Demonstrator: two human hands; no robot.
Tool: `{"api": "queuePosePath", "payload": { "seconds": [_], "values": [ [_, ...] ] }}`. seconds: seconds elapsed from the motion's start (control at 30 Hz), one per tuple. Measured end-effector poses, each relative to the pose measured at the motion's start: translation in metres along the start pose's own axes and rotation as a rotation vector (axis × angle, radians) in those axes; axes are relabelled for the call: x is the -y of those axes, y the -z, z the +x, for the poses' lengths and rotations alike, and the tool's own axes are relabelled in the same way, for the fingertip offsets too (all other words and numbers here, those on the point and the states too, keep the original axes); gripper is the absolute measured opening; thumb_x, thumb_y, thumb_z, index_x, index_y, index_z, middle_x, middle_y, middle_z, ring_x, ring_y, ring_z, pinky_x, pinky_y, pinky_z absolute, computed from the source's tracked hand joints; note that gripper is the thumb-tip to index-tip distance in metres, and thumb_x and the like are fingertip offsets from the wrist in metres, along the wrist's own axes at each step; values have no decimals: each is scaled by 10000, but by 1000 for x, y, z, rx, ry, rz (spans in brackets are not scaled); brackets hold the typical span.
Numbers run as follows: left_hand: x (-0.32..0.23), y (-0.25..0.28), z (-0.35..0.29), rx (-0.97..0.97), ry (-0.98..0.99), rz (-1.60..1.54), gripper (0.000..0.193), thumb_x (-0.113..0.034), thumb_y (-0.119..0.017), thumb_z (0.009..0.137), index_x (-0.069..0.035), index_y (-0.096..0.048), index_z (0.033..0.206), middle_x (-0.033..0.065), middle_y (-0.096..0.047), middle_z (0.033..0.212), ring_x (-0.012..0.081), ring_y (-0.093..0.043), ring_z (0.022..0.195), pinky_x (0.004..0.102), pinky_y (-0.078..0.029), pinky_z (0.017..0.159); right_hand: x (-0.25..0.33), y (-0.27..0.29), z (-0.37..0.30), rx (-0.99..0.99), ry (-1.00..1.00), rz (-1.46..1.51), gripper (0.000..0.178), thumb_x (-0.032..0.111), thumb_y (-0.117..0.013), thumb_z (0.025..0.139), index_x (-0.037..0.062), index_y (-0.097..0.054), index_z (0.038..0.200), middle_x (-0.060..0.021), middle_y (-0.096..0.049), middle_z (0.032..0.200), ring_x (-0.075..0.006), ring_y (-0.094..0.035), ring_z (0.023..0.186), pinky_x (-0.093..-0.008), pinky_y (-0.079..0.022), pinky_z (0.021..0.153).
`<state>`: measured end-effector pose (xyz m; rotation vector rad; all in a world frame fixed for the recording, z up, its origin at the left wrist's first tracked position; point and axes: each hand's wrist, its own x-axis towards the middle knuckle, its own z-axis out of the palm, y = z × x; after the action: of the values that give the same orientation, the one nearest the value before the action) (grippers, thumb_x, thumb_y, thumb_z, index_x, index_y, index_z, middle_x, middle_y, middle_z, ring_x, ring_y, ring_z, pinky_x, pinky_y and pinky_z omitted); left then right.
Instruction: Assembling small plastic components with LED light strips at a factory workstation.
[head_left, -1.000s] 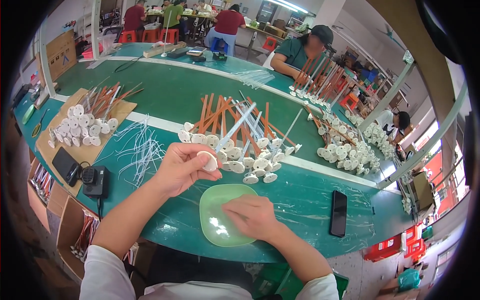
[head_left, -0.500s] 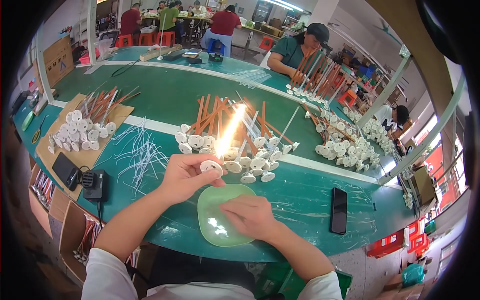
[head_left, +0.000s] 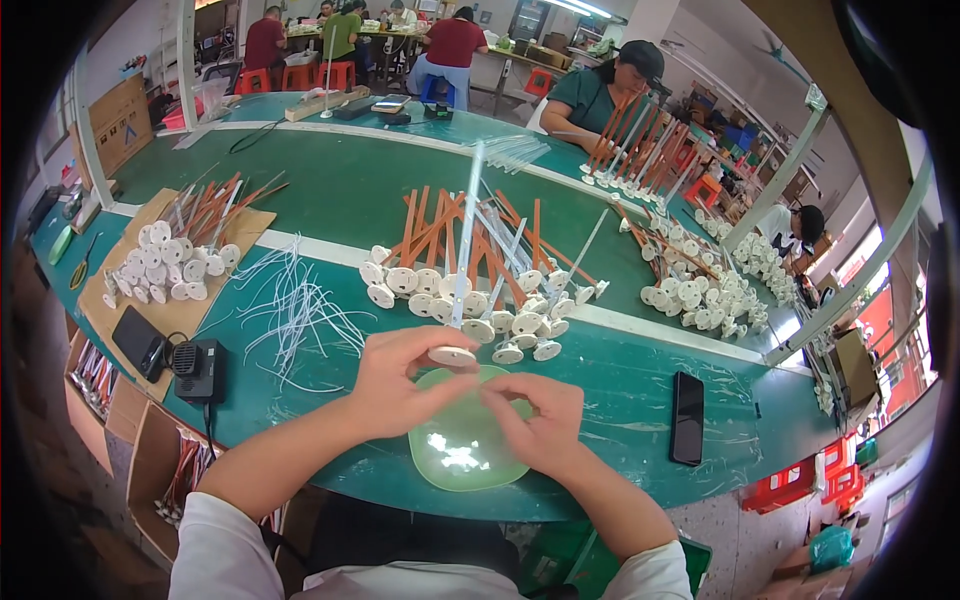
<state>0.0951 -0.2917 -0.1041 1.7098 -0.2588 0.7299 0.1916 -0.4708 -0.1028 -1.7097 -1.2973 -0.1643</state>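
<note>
My left hand (head_left: 390,385) grips a white round disc base (head_left: 452,356) between thumb and fingers, and a shiny silver strip (head_left: 467,240) rises nearly upright from it. Just right of the disc, my right hand (head_left: 540,420) has its thumb and forefinger pinched together; anything between them is too small to make out. Below both hands lies a shallow light-green dish (head_left: 465,478), partly covered by the right hand. Beyond them, several similar white-based pieces with brown and silver strips lie in a pile (head_left: 400,280).
White cords (head_left: 300,310) lie left of centre, near a black boxy device (head_left: 200,372). More white-based pieces lie on brown paper (head_left: 255,225) at left and in a heap (head_left: 690,295) at right. A black phone (head_left: 687,418) rests at right. A co-worker (head_left: 600,100) sits across the table.
The silver strip has lost its bright glare and stands more upright. My right hand has risen from the dish toward the disc, bringing its fingertips close to my left hand.
</note>
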Motion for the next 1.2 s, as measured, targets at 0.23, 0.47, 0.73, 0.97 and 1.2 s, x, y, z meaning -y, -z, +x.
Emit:
{"api": "queuePosePath", "payload": {
  "seconds": [0.23,0.47,0.73,0.97,1.2],
  "values": [
    [5,-3,-5,45,6,-8,332,121,-697,803,37,-610,1112,184,-664,1114,235,-694,986,343,-584,861,-1,-2,-2,-2,-265,308,72,-18,-672,874,-46,-703,933,-80,-719,844,-104,-672,758,-236,-541,684],
    [4,-2,-2,11,-15,80,297,134,-698,790,38,-632,1063,169,-685,1031,204,-687,961,310,-567,824,5,0,2,36,-318,334,83,-9,-675,880,-39,-698,954,-78,-721,851,-111,-688,792,-238,-543,693],
    [2,-4,-6,-19,6,38,286,139,-704,782,40,-635,1042,154,-683,1037,204,-684,943,311,-553,830,8,-1,0,6,-154,131,75,18,-688,862,-17,-702,927,-91,-721,791,-140,-710,722,-245,-547,654],
    [4,-4,-8,32,-30,21,366,38,-555,931,50,-544,1297,182,-665,1172,247,-663,1058,350,-520,921,5,2,2,-156,53,-107,19,10,-679,842,10,-685,860,-92,-703,736,-192,-706,643,-273,-526,585],
    [1,-15,-4,103,10,88,414,51,-544,921,24,-567,1333,169,-686,1156,180,-667,971,269,-503,831,-6,7,6,-255,281,-134,142,-74,-691,788,3,-663,905,-106,-689,735,-231,-691,616,-289,-520,543]
  ]
}}
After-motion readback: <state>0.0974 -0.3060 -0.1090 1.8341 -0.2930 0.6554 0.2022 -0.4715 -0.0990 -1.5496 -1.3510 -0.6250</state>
